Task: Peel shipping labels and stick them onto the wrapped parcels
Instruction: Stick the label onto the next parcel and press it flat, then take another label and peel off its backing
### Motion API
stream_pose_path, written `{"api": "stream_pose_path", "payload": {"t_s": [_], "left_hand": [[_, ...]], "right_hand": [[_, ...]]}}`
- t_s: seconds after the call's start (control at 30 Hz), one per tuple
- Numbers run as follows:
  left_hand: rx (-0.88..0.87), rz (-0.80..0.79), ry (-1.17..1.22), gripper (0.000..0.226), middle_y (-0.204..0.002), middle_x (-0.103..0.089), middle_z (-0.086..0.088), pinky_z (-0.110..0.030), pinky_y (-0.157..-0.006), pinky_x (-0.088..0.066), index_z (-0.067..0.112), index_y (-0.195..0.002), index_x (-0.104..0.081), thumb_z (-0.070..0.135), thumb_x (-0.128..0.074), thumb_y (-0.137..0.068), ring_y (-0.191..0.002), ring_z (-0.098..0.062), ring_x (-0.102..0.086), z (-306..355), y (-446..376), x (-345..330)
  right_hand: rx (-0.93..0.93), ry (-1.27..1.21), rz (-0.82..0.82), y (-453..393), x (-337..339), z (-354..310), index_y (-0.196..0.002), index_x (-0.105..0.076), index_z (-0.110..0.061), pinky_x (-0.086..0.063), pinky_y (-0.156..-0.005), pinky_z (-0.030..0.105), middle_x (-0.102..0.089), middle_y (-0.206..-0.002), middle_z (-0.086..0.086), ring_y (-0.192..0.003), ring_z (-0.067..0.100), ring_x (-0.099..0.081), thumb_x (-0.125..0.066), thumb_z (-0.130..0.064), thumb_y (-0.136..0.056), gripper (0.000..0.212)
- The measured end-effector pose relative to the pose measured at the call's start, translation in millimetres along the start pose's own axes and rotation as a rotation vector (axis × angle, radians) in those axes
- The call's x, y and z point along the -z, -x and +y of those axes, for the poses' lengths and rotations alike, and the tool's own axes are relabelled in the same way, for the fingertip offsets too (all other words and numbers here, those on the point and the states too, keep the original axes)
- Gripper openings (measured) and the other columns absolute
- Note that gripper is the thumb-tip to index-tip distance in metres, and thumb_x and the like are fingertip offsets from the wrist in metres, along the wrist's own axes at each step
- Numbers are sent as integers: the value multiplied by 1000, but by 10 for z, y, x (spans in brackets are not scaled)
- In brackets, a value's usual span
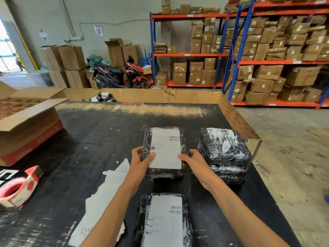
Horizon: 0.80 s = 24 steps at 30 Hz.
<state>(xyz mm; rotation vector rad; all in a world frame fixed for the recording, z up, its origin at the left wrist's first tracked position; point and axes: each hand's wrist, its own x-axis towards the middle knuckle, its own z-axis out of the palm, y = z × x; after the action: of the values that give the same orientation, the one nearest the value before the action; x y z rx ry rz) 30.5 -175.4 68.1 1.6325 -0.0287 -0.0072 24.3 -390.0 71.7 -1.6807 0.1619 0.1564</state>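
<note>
Parcel [166, 152] under my hands: black-wrapped, lying mid-table on the black work surface [99, 125], lifted slightly at its near edge. White shipping label [166, 150] lies flat on its top face, barcode toward the far right corner. My left hand [140, 161] grips the parcel's left near edge, thumb pressing on the label's lower left corner, fingers curled round the side. My right hand [194, 162] grips the right near edge, thumb on the label's lower right corner. Both hands closed onto the parcel; neither holds anything else.

Second labelled parcel [164, 220] lies nearer to me, between my forearms, label up, barcode on the right. Stack of wrapped parcels [225, 154] stands just beside my right hand; the top one carries a label under wrinkled film. How many are in the stack I cannot tell exactly.

White backing sheets [101, 198] lie scattered left of my left forearm, some overlapping. Red-and-white tape dispenser [19, 186] sits near the table's left edge. Open cardboard carton [30, 127] with red print stands at the far left of the table. A few more dark parcels [104, 98] lie beyond the far edge, behind a cardboard wall.

Background: parked motor scooter [121, 73], stacked brown boxes, blue-and-orange shelving [231, 56] filled with cartons.
</note>
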Motion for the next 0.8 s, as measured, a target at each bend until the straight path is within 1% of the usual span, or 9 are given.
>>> {"api": "stream_pose_path", "payload": {"t_s": [0.07, 0.17, 0.23, 0.33, 0.4, 0.47, 0.57, 0.7, 0.8], "left_hand": [[53, -26, -30, 38, -99, -55, 11, -15, -65, -42, 36, -112, -38, 45, -66, -89, -82, 1, -58, -39, 161, 69], [125, -92, -12, 42, -83, -50, 6, -13, -53, -45, 26, -107, -38, 43, -70, -86, -59, 0, -56, -145, 466, 166], [172, -158, -16, 47, -85, -53, 8, -15, -58, -47, 23, -107, -39, 48, -70, -84, -65, 1, -59, -194, 674, 232], [233, -232, -142, 55, -90, -53, 6, -25, -70, -45, 25, -107, -37, 62, -67, -80, -78, -9, -56, -227, 919, 339], [259, -274, -230, 57, -87, -51, -1, -26, -67, -44, 25, -105, -35, 66, -65, -79, -75, -12, -52, -257, 1063, 417], [267, -343, -262, 54, -87, -55, 3, -17, -64, -46, 25, -104, -35, 64, -65, -81, -70, -3, -58, -286, 1213, 464], [242, -392, -263, 48, -87, -56, 16, -7, -60, -46, 21, -103, -35, 51, -68, -86, -66, 14, -60, -342, 1370, 497], [155, -298, -404, 49, -79, -59, 13, -9, -56, -43, 25, -100, -37, 61, -66, -82, -60, 9, -57, -357, 1421, 495], [129, -256, -505, 44, -78, -60, 4, -17, -59, -41, 29, -97, -43, 67, -59, -82, -66, -6, -55, -382, 1402, 532]], "right_hand": [[-24, 44, -57, 221, 49, 19, -122, -44, -27, -42, -76, 24, -52, -117, -10, -104, 3, -52, -70, -52, -86, 51], [-61, 129, -112, 508, 106, 100, -121, -42, -28, -43, -66, 21, -52, -105, -11, -88, -6, -57, -74, -56, -77, 62], [-103, 184, -156, 691, 117, 166, -118, -43, -27, -44, -66, 20, -55, -93, -8, -73, -6, -59, -75, -55, -75, 61], [-191, 249, -192, 934, 106, 256, -122, -43, -25, -40, -69, 25, -59, -94, -6, -77, 5, -55, -74, -60, -73, 68], [-222, 268, -194, 1072, 98, 316, -119, -44, -25, -37, -62, 21, -59, -81, -14, -63, -3, -52, -73, -59, -77, 62], [-229, 292, -216, 1223, 80, 373, -114, -43, -25, -37, -55, 15, -61, -68, -17, -52, -8, -50, -75, -57, -76, 59], [-265, 362, -223, 1403, 21, 454, -114, -41, -25, -43, -54, 16, -60, -96, -3, -60, 0, -51, -77, -59, -70, 66], [-300, 438, -185, 1507, -26, 482, -130, -38, -24, -51, -61, 18, -51, -106, -8, -60, 0, -59, -76, -68, -71, 83], [-228, 436, -127, 1497, -75, 416, -149, -23, -28, -50, -85, 28, -47, -129, 1, -105, 13, -60, -81, -69, -62, 111]]}}
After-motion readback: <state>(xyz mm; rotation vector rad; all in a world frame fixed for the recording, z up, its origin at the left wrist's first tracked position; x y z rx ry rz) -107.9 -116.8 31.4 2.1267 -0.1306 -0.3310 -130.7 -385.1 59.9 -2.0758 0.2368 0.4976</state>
